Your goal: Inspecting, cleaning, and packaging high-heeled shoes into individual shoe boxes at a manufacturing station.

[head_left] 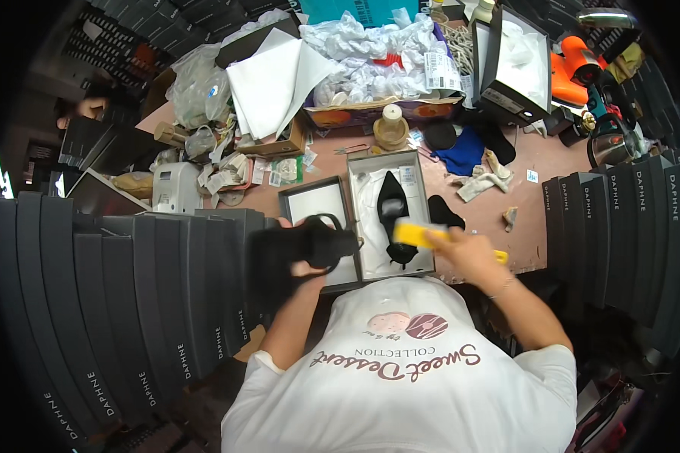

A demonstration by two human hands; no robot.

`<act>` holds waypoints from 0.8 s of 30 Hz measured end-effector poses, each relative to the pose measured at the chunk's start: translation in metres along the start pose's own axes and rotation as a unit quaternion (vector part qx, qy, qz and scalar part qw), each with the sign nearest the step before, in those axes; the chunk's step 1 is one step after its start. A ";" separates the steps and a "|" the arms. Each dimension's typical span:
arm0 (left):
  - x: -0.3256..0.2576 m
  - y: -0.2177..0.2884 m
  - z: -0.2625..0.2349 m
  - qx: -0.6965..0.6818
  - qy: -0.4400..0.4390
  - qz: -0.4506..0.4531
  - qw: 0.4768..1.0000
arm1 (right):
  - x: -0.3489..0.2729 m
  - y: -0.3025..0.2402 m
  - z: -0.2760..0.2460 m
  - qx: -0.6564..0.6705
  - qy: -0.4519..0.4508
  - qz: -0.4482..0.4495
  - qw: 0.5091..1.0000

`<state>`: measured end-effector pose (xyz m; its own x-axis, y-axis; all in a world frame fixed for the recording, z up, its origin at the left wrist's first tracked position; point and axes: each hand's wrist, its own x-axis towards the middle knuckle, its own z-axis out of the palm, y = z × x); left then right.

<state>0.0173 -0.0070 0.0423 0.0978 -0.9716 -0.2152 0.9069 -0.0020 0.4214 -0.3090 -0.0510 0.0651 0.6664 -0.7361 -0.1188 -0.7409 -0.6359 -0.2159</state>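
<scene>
My left hand (305, 270) is closed around a black shoe (329, 248) with a strap, smeared by motion, over the left side of the bench. My right hand (467, 255) grips the handle of a yellow brush (415, 233), whose head is blurred near the shoe box. Between the hands lies an open grey shoe box (429, 260) lined with white paper. A black pointed shoe (390, 201) rests inside it, toe toward the far end. Against its left side lies the box lid (285, 204), inside up, partly hidden by the held shoe.
Stacked dark shoe boxes wall both sides, left (121, 279) and right (612, 219). Behind stand a carton of crumpled tissue paper (378, 113), a pump bottle (391, 128), an orange heat-gun-like tool (570, 75) and a white device (175, 187). Pale gloves (485, 178) lie on the right.
</scene>
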 end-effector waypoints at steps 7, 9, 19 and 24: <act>0.002 -0.013 -0.031 0.183 0.157 0.185 0.953 | -0.004 0.053 0.015 0.170 0.186 0.201 0.947; 0.000 -0.017 -0.052 0.185 0.144 0.137 0.963 | -0.006 0.069 0.054 0.180 0.173 0.233 0.940; -0.021 -0.010 -0.096 -0.026 0.188 -0.395 0.899 | 0.020 0.049 0.069 0.200 0.132 0.206 0.949; -0.039 -0.026 -0.174 0.016 0.317 -0.405 0.857 | 0.064 0.026 0.043 0.263 0.104 0.110 0.953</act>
<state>0.0614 0.0717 -0.1134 -0.3464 -0.3243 -0.8803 0.7719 -0.6318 -0.0710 -0.2816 -0.1047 0.0104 0.4271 -0.9036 -0.0340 -0.6801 -0.2962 -0.6706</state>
